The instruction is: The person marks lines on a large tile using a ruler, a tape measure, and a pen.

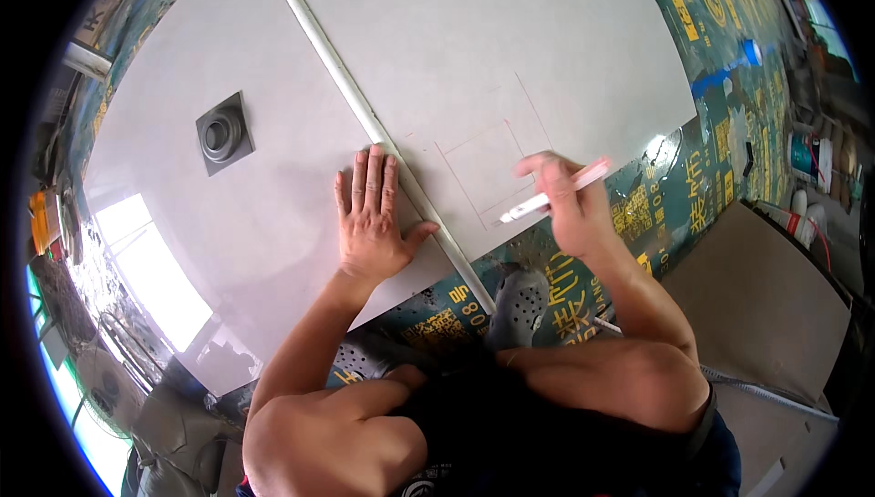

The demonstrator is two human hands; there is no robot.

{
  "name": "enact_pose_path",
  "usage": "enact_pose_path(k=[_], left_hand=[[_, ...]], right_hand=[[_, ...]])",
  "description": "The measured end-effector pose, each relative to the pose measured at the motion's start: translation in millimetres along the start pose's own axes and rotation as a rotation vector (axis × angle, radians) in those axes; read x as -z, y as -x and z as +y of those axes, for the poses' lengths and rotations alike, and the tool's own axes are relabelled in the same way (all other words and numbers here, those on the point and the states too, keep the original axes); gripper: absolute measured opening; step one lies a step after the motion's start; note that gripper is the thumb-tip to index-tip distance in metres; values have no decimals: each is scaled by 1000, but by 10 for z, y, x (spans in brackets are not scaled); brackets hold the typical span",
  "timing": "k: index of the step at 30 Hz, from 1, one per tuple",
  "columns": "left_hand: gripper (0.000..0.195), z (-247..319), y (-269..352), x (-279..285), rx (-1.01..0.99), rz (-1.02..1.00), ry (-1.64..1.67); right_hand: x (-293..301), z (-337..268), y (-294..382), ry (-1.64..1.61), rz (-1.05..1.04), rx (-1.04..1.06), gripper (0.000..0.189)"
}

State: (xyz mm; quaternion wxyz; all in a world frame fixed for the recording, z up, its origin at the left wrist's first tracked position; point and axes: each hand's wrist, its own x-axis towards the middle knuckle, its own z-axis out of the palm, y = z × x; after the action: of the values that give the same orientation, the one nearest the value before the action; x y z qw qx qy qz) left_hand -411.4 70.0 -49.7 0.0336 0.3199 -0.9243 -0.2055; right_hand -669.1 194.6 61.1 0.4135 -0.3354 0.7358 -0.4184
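Note:
A large light-grey tile (472,39) lies on the floor before me. Across it runs a long whitish straight bar (335,69). My left hand (372,234) presses flat beside this bar, its fingers pointing away from me and its thumb lying over the bar. In my right hand (571,206) is a white and red marker pen (533,206), held above the near edge of the tile. Thin red lines (476,138) to the left of that hand form a roughly square outline. A dark square floor drain (224,133) with a round raised collar sits on the tile's left half.
Printed green protective sheeting (636,210) surrounds the tile. On the right lie a blue-capped item (752,52), a tub (810,158) and tile pieces (759,298). A fan (106,391) stands at lower left. My shoes (521,302) are close to the tile's near edge.

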Motion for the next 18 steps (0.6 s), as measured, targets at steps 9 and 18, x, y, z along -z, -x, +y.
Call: enact_pose_path(k=[9,18], left_hand=[[118,13,-16,2,26,-34,7],[114,25,-24,14,44,-44,30]], right_hand=[[-555,211,-195,236,-52,394,31],[-812,359,-382,270,-78,607,39]])
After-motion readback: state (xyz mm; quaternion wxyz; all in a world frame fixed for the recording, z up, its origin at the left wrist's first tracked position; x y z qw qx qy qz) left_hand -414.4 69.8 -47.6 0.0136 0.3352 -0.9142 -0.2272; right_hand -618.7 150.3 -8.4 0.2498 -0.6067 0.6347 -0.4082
